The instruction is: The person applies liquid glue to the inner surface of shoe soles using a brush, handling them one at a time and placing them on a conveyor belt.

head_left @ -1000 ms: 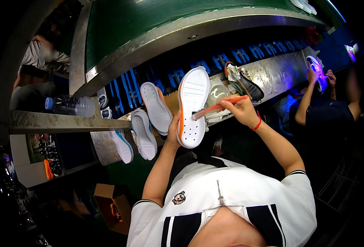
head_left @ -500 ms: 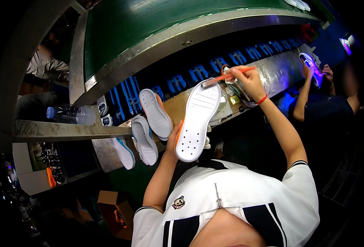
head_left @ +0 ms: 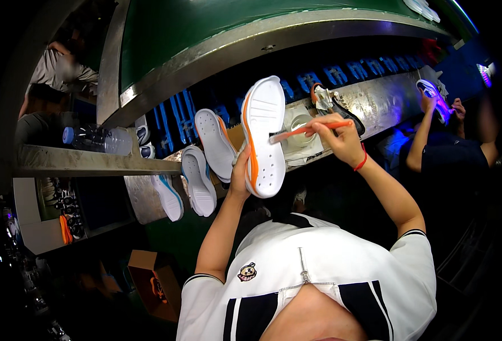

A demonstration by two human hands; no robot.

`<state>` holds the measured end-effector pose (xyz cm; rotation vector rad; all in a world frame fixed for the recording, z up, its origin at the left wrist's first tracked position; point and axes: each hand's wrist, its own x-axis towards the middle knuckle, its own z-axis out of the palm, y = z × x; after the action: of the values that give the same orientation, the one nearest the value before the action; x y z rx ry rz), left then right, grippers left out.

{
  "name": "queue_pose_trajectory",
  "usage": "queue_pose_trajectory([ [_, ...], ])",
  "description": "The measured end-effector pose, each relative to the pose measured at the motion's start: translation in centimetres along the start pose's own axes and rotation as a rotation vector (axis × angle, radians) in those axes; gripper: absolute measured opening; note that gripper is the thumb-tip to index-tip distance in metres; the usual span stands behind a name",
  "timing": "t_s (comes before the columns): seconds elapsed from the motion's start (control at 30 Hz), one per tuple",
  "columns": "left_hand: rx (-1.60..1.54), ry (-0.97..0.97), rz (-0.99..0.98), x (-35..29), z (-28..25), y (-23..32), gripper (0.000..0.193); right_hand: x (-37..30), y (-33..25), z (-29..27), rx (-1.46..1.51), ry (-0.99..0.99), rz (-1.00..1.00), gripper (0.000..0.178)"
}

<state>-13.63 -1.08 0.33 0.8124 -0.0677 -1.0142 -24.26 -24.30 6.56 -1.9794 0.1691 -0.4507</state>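
My left hand (head_left: 239, 175) grips a white shoe sole (head_left: 265, 116) with an orange side band by its left edge, its ridged and perforated face toward me. In my right hand (head_left: 340, 141) is a brush (head_left: 309, 130) with an orange handle, its bristles at the middle of the sole; whether they touch cannot be told. Behind the brush stands a white cup (head_left: 300, 123), partly covered by it. Left of the held sole lie another orange-edged white sole (head_left: 216, 145) and two blue-edged ones, a nearer sole (head_left: 199, 184) and an outer sole (head_left: 167, 198).
A dark shoe (head_left: 348, 113) lies on the metal-covered bench (head_left: 376, 94). Several blue holders (head_left: 336, 75) line the back. A clear bottle (head_left: 106, 141) lies at left. A cardboard box (head_left: 143, 264) is on the floor. At right, a co-worker's hands (head_left: 430, 102) hold a violet-lit shoe part (head_left: 439, 105).
The held sole has risen and tilted, showing more of its orange side. The brush has gone from the sole's far end down to its middle, my right hand moving with it.
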Motion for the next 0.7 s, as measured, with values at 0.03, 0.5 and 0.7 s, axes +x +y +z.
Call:
queue_pose_trajectory([
  [0.03, 0.013, 0.049, 0.045, 0.5, 0.2, -0.1, 0.052, -0.6, -0.4, 0.6, -0.073, -0.02, -0.062, 0.015],
  [0.5, -0.115, -0.164, -0.134, -1.6, 2.2, -0.5, 0.057, 1.9, 3.7, 0.5, 0.409, 0.033, 0.283, 0.024],
  [0.7, -0.258, -0.212, -0.237, -2.9, 1.2, -0.8, 0.068, 4.6, 3.1, -2.8, 0.337, 0.068, 0.145, 0.024],
])
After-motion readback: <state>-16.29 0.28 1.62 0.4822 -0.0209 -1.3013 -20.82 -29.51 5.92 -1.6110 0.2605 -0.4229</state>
